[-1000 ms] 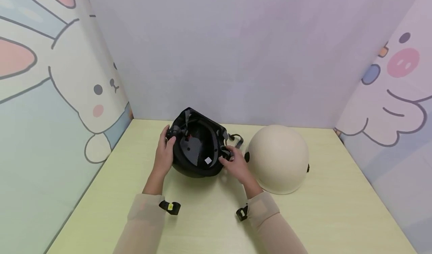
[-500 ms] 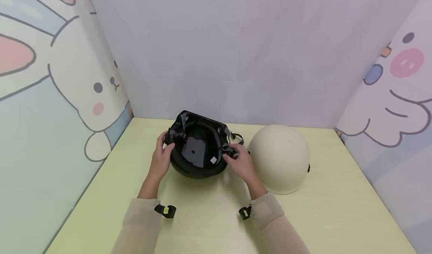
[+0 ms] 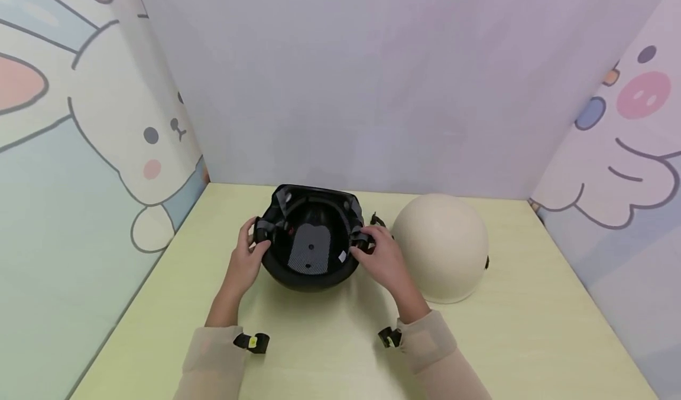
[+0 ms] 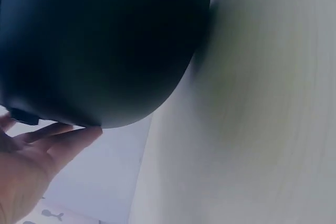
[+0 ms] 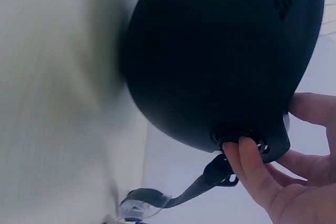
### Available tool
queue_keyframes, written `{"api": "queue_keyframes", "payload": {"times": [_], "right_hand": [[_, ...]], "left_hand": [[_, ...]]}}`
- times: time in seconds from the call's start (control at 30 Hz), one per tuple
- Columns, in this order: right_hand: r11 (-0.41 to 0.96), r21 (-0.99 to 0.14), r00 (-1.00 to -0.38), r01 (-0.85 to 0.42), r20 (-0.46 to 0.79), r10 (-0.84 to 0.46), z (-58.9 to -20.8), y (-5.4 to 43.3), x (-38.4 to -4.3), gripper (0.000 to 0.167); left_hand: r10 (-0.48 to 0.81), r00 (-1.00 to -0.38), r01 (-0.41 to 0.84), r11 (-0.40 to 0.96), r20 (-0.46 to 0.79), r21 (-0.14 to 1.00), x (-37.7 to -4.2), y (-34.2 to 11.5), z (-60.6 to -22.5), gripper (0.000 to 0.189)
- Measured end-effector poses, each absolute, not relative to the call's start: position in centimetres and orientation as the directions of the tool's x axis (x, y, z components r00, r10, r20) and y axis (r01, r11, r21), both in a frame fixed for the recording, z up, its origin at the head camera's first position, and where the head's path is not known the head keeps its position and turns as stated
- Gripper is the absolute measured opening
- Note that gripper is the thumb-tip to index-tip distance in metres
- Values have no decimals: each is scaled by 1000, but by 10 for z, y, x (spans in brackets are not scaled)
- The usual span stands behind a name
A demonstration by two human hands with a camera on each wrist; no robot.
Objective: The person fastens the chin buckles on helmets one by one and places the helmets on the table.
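- Pale lilac back wall [image 3: 340, 93], flanked by a left panel [image 3: 114, 122] printed with a cartoon rabbit and a right panel [image 3: 628, 140] printed with a pink-snouted cartoon figure.
- Light yellow wooden bench [image 3: 532, 329], reaching to the foot of the back wall.
- Black helmet [image 3: 311, 237] upside down left of the bench's middle, toward its far edge — its hollow opening faces up, with a straighter edge at the far side. I cannot tell whether its shell rests on the bench or sits just above it.
- Cream helmet [image 3: 440, 249], dome up on the bench, just right of the black one.
- Two beige sleeves [image 3: 213, 358], rolled above the wrists, coming in from the near edge.
- Right hand [image 3: 383, 257]: its grip pinches the black helmet's right rim, thumb on the near side; the right wrist view shows fingertips on a round fitting [image 5: 239, 134] there.
- Left hand [image 3: 246, 258]: its grip pinches the left rim between thumb and fingers, the fingers stretched along the outer shell.
- Two small black wrist devices [image 3: 252, 343], one at each cuff.
- Dark strap [image 5: 184, 198] hanging beside the right hand.
- Small white sticker [image 3: 343, 256] inside the black helmet — toward its right side.
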State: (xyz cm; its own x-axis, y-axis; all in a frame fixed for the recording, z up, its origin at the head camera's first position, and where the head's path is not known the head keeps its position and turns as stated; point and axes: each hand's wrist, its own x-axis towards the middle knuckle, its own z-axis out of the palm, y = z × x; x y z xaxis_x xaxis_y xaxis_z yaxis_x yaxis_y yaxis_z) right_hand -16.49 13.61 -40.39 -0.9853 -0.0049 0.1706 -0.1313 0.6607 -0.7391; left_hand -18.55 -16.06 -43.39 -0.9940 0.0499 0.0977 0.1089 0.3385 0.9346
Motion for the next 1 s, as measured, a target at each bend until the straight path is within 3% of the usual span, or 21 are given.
{"api": "queue_keyframes", "payload": {"times": [0.27, 0.53, 0.7, 1.0], "right_hand": [[658, -738, -986, -149, 157, -47, -398, 129, -158, 52], [614, -761, -976, -211, 201, -86, -402, 131, -156, 52], [536, -814, -974, -225, 202, -102, -401, 144, -161, 52], [609, -788, -994, -91, 104, -15, -395, 179, -193, 44]], "left_hand": [[59, -996, 82, 530, 59, 844, -184, -169, -420, 70], [139, -976, 217, 653, 166, 725, -191, -166, -409, 66], [132, -974, 221, 727, 184, 650, -191, -159, -401, 62], [137, -975, 215, 785, 175, 581, -194, -145, -394, 62]]}}
